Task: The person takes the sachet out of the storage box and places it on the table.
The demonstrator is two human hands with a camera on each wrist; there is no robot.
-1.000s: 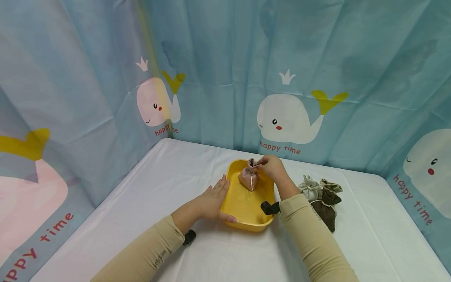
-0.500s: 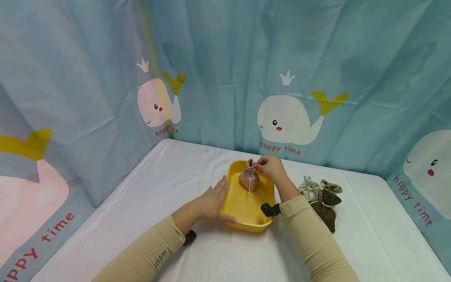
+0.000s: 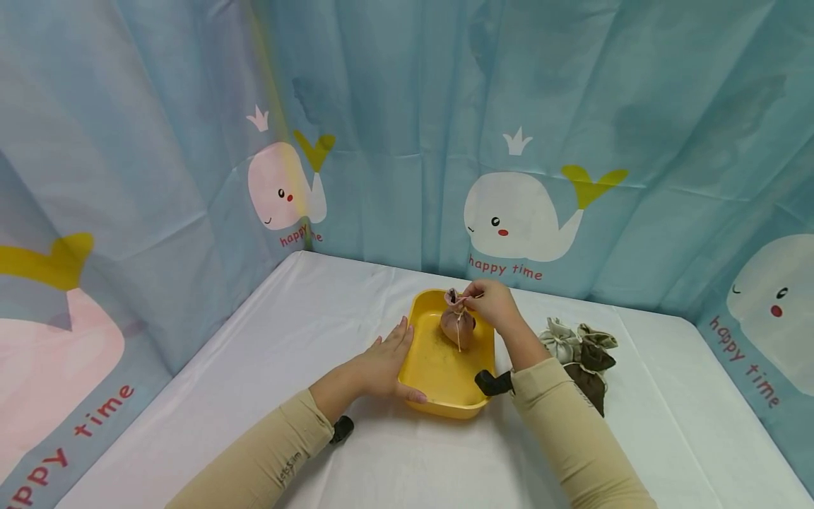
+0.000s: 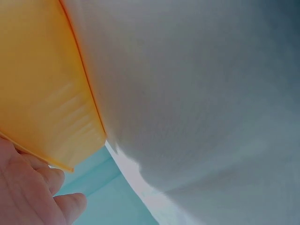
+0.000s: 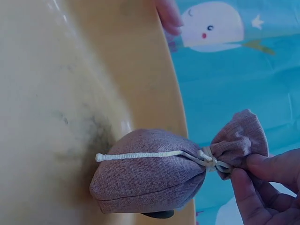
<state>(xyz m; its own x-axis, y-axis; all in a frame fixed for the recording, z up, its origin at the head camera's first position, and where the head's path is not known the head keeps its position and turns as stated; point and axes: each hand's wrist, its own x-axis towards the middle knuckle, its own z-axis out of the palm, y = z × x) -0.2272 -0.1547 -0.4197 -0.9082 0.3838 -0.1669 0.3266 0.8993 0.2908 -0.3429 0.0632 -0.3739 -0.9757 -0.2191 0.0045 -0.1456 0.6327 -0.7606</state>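
A small pinkish-brown cloth pouch, its neck tied with a pale cord, hangs at the far end of a yellow plastic tray. My right hand pinches the gathered top of the pouch between thumb and fingertips, as the right wrist view shows. In that view the pouch is tilted, with one cord end lying along its side. My left hand rests with spread fingers against the tray's left side, thumb over the near rim. The left wrist view shows its fingers at the tray wall.
To the right of the tray, partly behind the right forearm, lie a pale pouch and dark brown pouches. A white cloth covers the table. Blue curtains with whale prints stand behind and at both sides.
The pouch first shifts slightly left, then moves right with my right hand, its body turning and the cord hanging in front. My left hand and the tray stay in place.
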